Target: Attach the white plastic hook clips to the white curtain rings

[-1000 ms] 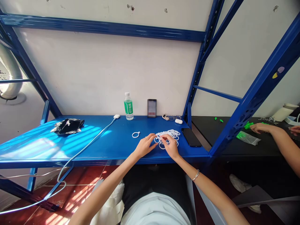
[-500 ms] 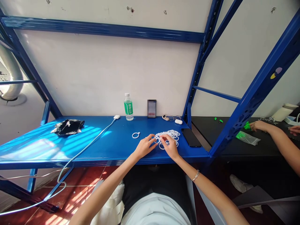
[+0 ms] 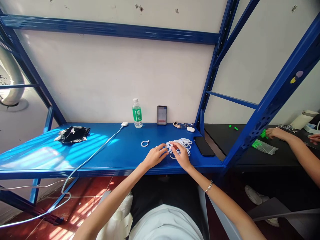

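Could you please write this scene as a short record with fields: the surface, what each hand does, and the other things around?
surface: blue shelf of a blue rack
left hand: left hand at the edge of the pile of white rings, fingertips meeting the right hand's
right hand: right hand on the same pile; exact grip too small to tell
apart from pile: single white ring
right of pile: dark phone, lying flat
at the wall: green-label bottle, small upright device, white earbud case
left: black bag, white cable
nearby: another person's arm by green parts

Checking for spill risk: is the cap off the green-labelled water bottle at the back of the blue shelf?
No, the water bottle stands upright by the wall with its white cap on.
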A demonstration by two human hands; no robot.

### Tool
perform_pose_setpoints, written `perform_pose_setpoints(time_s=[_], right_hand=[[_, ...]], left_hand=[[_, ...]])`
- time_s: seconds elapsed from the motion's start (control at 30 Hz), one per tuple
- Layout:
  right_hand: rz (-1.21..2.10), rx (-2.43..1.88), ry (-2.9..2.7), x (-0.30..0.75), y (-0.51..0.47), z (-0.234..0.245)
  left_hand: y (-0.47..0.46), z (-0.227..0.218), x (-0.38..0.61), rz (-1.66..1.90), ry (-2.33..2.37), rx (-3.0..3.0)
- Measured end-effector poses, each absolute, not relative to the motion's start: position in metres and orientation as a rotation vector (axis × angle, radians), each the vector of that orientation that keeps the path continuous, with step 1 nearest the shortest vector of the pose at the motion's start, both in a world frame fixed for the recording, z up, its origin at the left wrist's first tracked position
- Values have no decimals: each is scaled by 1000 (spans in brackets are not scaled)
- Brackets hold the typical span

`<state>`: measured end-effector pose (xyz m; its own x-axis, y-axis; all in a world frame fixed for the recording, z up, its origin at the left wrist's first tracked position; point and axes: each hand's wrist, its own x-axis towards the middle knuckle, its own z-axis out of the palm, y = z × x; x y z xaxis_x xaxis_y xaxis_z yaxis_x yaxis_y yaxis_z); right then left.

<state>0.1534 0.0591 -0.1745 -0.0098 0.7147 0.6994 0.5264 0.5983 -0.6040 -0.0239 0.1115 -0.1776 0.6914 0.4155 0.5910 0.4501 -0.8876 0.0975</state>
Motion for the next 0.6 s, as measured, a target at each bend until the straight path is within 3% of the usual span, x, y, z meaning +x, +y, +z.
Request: perform_pose_setpoints(time_s=[0.6], right_hand=[[254, -1021, -1703, 153, 60, -172]], left_hand=[[110, -178, -23, -872, -744, -2825]])
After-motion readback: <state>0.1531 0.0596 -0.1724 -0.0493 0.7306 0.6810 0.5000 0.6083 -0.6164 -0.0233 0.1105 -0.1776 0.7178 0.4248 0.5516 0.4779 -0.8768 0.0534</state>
